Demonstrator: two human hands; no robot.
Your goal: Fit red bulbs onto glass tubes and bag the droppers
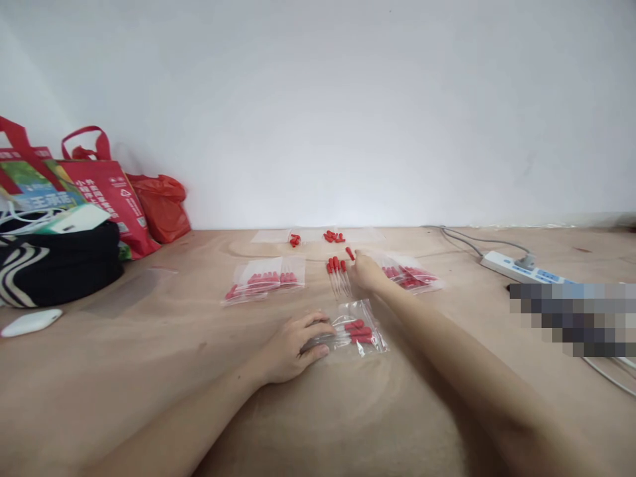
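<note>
My left hand [302,346] grips the left end of a clear zip bag [362,310], its thumb and fingers closed round the plastic. Several red-capped droppers [362,331] lie inside that bag. Farther forward, my right hand [365,270] is closed beside a red-bulbed dropper [350,253]; its bulb sticks out at the fingertips. Just left of this hand, several loose droppers [335,266] lie side by side with their red bulbs pointing away from me.
Filled bags lie at left [271,275] and right [410,275]. Loose red bulbs [332,236] are near the wall. A power strip [527,268] is at right; shopping bags [112,199], a black bag [64,258] and a white object [32,322] are at left.
</note>
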